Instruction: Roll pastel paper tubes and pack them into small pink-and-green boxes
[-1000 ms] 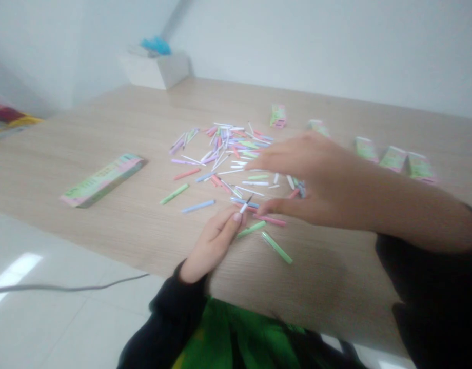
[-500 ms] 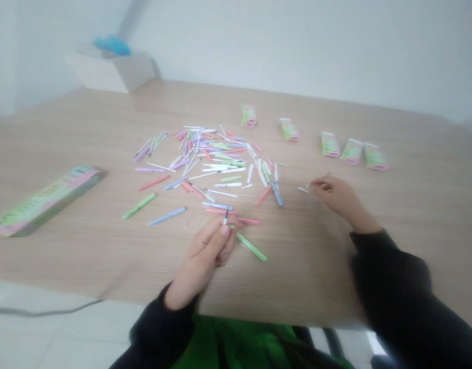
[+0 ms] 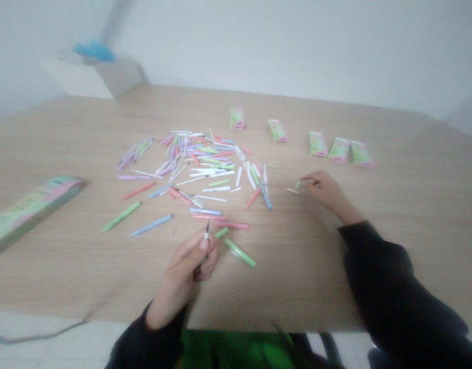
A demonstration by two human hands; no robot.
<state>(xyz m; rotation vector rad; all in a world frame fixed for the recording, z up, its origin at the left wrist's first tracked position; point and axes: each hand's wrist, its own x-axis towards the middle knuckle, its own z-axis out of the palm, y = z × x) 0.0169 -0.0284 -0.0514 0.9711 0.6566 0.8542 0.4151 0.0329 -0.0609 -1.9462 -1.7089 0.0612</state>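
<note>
My left hand (image 3: 188, 264) is closed at the table's near side. Between its thumb and fingers stands a slim white pen part with a dark tip (image 3: 207, 231), pointing up. Just right of that hand lie a short green piece (image 3: 221, 233) and a green pen barrel (image 3: 240, 252). My right hand (image 3: 324, 192), out to the right, pinches a small green piece (image 3: 298, 183) low over the table. A small white piece (image 3: 292, 190) lies by those fingertips. Blur hides the finer detail of both held parts.
A spread of pastel and white pen parts (image 3: 213, 166) covers the middle of the table. Several small green-and-pink boxes (image 3: 277, 131) stand farther back. On the left lies a long printed box (image 3: 36, 207); a white box (image 3: 85, 79) with something blue sits in the far corner.
The view has shifted, so most things appear farther left. My left hand has drawn back toward me, uncovering the short green piece. My right hand stays near the small white piece.
</note>
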